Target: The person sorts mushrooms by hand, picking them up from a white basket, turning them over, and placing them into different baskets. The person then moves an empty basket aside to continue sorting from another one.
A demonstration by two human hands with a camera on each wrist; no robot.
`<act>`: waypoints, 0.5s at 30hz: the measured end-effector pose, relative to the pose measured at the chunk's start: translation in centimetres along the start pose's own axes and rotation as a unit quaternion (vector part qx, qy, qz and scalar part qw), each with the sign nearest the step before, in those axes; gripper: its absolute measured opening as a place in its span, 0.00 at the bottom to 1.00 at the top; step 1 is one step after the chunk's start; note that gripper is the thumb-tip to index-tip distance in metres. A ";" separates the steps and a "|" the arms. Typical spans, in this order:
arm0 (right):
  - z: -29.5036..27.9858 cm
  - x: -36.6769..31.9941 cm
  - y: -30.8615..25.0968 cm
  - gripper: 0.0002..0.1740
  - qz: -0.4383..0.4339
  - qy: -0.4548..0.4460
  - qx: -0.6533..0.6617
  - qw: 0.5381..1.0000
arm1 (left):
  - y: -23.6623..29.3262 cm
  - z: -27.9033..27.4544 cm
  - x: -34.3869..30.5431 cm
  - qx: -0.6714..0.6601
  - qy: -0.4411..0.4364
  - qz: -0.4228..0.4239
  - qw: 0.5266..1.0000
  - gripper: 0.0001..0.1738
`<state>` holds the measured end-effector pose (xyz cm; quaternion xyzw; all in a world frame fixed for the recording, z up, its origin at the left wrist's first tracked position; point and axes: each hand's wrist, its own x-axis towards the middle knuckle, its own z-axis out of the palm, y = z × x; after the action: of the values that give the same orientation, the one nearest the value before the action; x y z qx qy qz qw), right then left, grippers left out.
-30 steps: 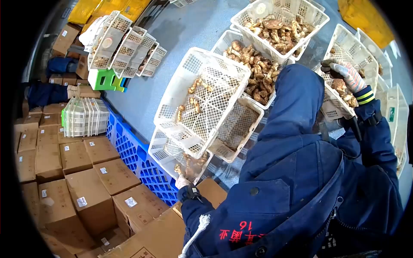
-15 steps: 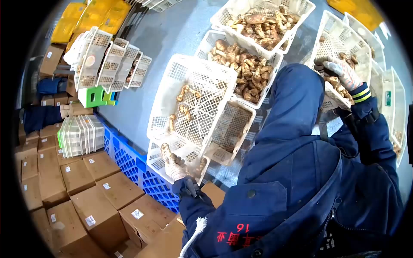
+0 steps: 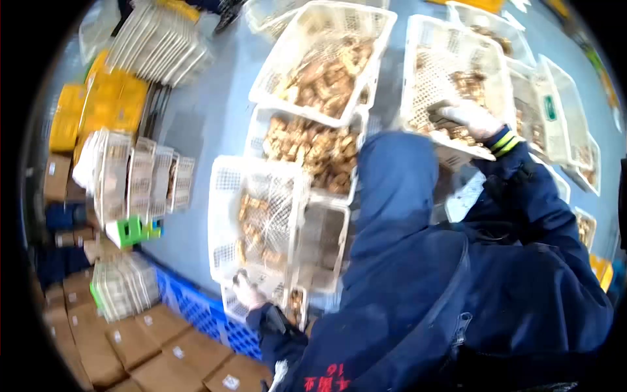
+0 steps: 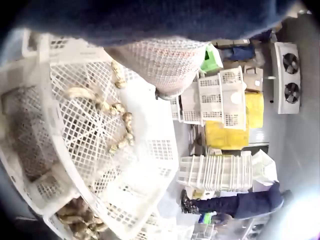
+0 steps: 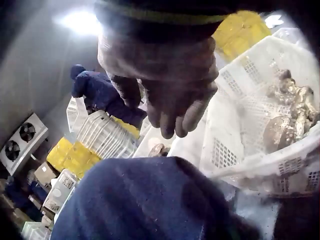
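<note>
**Gloved grips at white lattice crates of knobbly brown pieces**

Nearest, the person's padded dark-blue jacket [image 3: 457,294] fills the near right. Flat-sided brown cardboard boxes [image 3: 163,353] and a blue plastic grid pallet [image 3: 196,306] lie to the near left.

Just past the pallet, the left grip [image 3: 247,294], a hand in a pale knitted glove, is at the near rim of the tilted crate [image 3: 225,179]. The crate is rectangular and made of white plastic lattice. Blur hides the fingers, so I cannot tell how far this grip is open or whether it has hold of anything. A thin scatter of brown pieces [image 3: 251,222], knobbly and stalk-shaped, lies on the crate's mesh floor. The crate leans against a second lattice crate [image 3: 323,238] just to its right.

Farther right, the right grip [image 3: 469,119], gloved above a yellow-striped cuff, rests at the near end of the right crate [image 3: 428,75]. The wrist view shows its fingers [image 5: 172,112] hanging loose and slightly bent, with nothing in them. A brown clump [image 3: 467,85] lies just beyond the hand.

Between the two grips and farther off, two heaped crates [image 3: 261,127] brim with the same lumpy brown stuff. Far left, a row of ribbed white crates [image 3: 137,183] stands on edge beside smooth yellow crates [image 3: 108,98] on the grey floor [image 3: 209,111].
</note>
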<state>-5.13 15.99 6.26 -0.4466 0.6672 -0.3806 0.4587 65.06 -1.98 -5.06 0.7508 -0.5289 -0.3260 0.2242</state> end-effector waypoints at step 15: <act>-13.4 5.8 14.2 0.27 0.081 0.237 -0.273 0.929 | 45.2 24.9 -13.4 -0.189 -0.379 0.395 0.815 0.19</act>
<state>-22.47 16.22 -4.52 -0.3955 0.8688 -0.2399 0.1766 14.61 -4.57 12.06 0.2373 -0.7512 -0.5617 0.2530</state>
